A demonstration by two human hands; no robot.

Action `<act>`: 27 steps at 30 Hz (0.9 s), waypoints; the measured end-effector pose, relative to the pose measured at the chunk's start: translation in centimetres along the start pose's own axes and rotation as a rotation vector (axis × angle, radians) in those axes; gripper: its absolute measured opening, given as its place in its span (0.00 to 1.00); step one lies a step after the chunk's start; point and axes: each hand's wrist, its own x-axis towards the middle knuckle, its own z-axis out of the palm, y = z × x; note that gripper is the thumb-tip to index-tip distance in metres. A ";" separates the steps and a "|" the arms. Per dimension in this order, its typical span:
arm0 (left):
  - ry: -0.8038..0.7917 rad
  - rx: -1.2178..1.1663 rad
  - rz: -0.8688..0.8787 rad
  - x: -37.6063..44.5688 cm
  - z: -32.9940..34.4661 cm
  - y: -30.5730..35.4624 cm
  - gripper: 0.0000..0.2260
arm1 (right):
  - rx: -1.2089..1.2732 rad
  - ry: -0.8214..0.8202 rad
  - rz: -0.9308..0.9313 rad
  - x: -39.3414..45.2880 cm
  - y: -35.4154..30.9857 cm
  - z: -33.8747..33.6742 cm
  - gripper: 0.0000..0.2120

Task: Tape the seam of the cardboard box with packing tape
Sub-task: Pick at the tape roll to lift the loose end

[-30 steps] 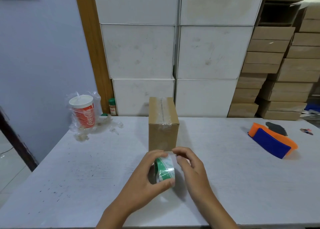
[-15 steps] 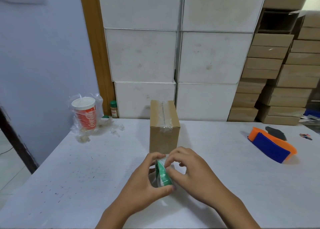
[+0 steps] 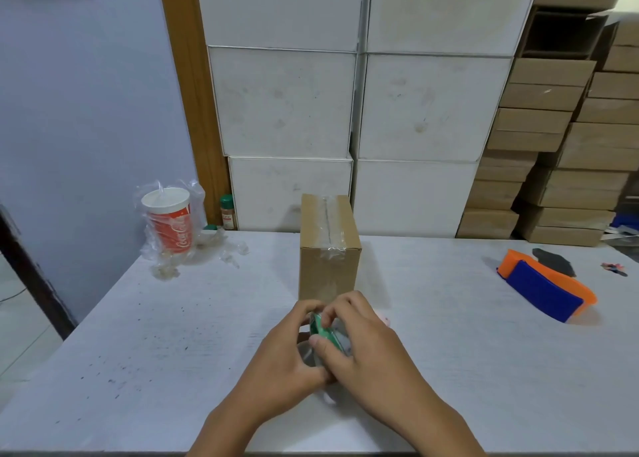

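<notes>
Both hands work low in the centre of the frame: the left hand (image 3: 287, 356) and right hand (image 3: 366, 349) grasp the green-printed packing tape roll (image 3: 323, 330) together. The cardboard box (image 3: 328, 249) stands just behind, clear tape along its top seam.

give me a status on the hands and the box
Both hands, left and right, closed on tape roll. Cardboard box upright behind, top seam taped. Nothing between.
</notes>
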 end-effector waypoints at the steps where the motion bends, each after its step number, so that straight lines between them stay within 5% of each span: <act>1: -0.003 -0.003 -0.006 0.0 0.1 -0.1 0.27 | -0.007 -0.001 0.003 0.1 -0.1 0.1 0.06; 27: 0.004 0.011 0.004 0.2 -0.1 -0.1 0.26 | -0.110 0.036 -0.081 0.2 0.4 1.3 0.05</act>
